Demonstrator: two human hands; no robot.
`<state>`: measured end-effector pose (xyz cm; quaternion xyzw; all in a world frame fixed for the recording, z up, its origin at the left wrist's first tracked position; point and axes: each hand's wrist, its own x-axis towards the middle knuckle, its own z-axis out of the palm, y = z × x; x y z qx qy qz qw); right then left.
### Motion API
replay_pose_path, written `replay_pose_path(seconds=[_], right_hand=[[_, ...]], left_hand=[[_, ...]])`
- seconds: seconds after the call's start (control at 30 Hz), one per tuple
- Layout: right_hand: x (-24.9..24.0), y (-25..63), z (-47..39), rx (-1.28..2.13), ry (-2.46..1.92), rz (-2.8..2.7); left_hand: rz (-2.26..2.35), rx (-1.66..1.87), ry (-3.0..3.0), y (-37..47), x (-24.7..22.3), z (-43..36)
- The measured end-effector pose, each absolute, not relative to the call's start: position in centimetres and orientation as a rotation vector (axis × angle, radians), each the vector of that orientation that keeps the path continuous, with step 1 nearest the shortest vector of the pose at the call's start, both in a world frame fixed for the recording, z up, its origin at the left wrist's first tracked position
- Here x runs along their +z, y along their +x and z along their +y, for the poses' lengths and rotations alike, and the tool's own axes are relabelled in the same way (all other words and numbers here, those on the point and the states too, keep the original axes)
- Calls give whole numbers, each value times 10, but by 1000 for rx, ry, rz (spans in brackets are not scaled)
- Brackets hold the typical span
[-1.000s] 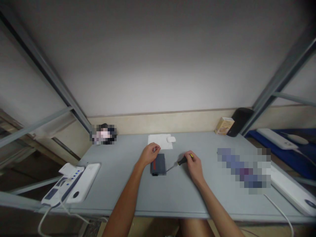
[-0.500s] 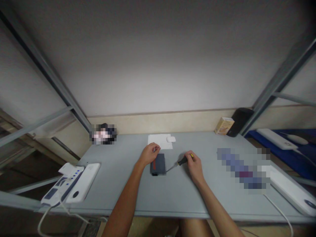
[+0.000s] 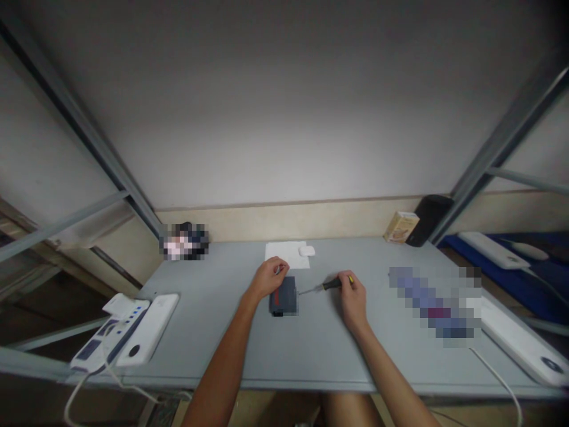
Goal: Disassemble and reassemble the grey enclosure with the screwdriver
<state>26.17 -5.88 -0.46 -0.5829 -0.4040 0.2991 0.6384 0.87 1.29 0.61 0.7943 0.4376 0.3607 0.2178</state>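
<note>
A dark box (image 3: pixel 287 295) with a red stripe lies on the grey table, at the middle. My left hand (image 3: pixel 269 276) is at its upper left edge, fingers pinched together; a small thing shows between the fingertips, too small to name. My right hand (image 3: pixel 353 296) grips a screwdriver (image 3: pixel 331 284) with a black and yellow handle. Its thin shaft points left, and the tip is at the box's right side; whether it touches cannot be made out. Behind the box is a white sheet (image 3: pixel 284 254) with a small white object (image 3: pixel 306 251) on its right edge.
White power strip (image 3: pixel 111 338) and long white case (image 3: pixel 149 329) on the left, with cables. Yellow box (image 3: pixel 401 228) and black case (image 3: pixel 430 219) at the back right. A long white device (image 3: pixel 520 341) lies on the right, beside a blurred item. Metal posts flank the table (image 3: pixel 311 356).
The screwdriver has swung to a flatter angle, its tip higher along the box's right side. My right hand has turned slightly. My left hand has hardly moved.
</note>
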Motion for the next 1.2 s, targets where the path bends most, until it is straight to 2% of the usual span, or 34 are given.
replay_pose_path(seconds=[0.37,0.63,0.97,1.2], right_hand=[[-10,264,-55,736,-1303,-800],[-12,264,-56,786,-1275,-801],[-16,265,-53,780,-1283,-809],[-11,264,-55,781,-1279,-801]], left_hand=[[1098,880,2212,24,10,2],[1095,941,2214,25,10,6],[1592,1146,2177,-11,-5,26],[1678,1104,2237,-19,-17,29]])
